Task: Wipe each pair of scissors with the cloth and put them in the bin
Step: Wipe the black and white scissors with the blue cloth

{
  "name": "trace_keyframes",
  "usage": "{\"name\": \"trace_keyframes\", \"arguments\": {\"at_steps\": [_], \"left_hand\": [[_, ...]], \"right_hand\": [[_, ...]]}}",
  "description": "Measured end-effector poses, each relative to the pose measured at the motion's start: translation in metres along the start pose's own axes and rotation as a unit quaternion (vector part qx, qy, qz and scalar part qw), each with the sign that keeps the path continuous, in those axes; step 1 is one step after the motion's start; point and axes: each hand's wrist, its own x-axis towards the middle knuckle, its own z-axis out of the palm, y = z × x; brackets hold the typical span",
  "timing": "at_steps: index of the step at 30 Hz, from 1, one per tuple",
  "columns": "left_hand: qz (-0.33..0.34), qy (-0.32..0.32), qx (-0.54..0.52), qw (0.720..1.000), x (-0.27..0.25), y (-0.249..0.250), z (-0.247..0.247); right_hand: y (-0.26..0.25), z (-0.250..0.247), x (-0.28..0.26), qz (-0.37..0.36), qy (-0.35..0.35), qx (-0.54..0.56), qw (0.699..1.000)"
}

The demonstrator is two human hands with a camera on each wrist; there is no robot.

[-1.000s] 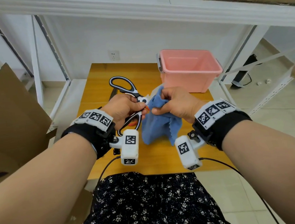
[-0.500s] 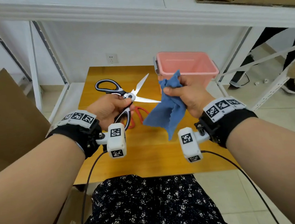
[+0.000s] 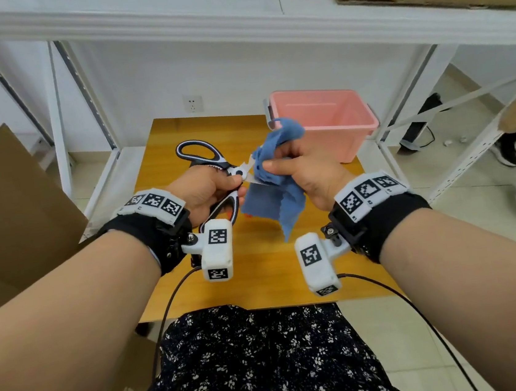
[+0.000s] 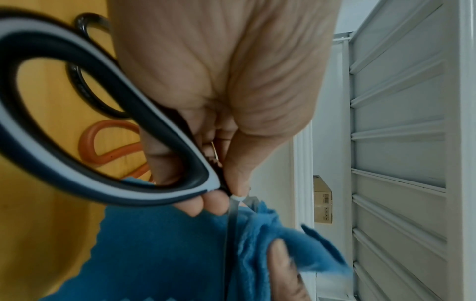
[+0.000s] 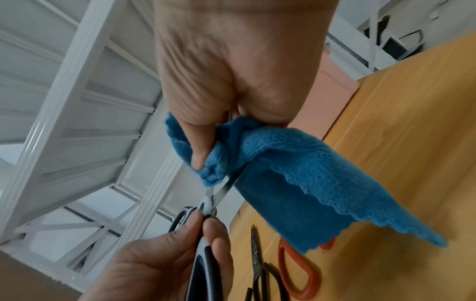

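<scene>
Head view, nearest first: the left hand point(image 3: 208, 189) grips the black-and-white scissors point(image 3: 211, 165) at the pivot and lower handle, thumb and fingers curled tight round them, with the upper loop standing clear above the knuckles. Just beside it, the right hand point(image 3: 304, 174) is closed round the blue cloth point(image 3: 277, 193), thumb pinching a fold of it onto the blades; only a short stub of metal shows between pivot and cloth, and a loose corner hangs toward the wooden table point(image 3: 259, 278). Half a second ago the blades stood open and bare, with the cloth held off to the right, apart from them; a second ago the cloth was at the blades. The cloth has now come back onto the metal, so I judge this to be a fresh wiping pass on this pair, not the end of it. Right wrist view confirms the fold wrapped round the blades just past the pivot. On the table beneath lie the orange-handled scissors point(image 5: 296, 270) and the dark scissors point(image 5: 257, 262), side by side, neither touched by a hand. Farther back, at the table's right rear corner, stands the pink bin point(image 3: 359, 138); what shows of its interior holds no scissors, so by my reading all three pairs remain to be binned.
</scene>
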Motion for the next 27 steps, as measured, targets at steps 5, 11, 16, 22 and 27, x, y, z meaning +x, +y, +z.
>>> {"name": "trace_keyframes", "arguments": {"at_steps": [5,11,16,22,27], "left_hand": [[0.029,-0.003,-0.006,1.0,-0.002,0.002,0.003],[0.06,-0.04,0.034,0.997,-0.003,0.004,0.012],[0.058,-0.047,0.039,0.996,-0.004,0.003,0.018],[0.059,-0.027,0.019,0.998,-0.002,0.0,0.025],[0.062,-0.017,0.014,0.998,0.005,-0.001,0.025]], "right_hand": [[-0.002,-0.002,0.0,0.042,0.001,0.088,0.995],[-0.008,0.007,-0.005,0.101,-0.049,0.073,0.991],[-0.001,0.008,-0.002,0.092,0.004,0.059,0.994],[0.004,0.008,0.006,0.105,0.075,0.067,0.989],[0.003,0.008,0.009,0.115,0.097,0.099,0.984]]}}
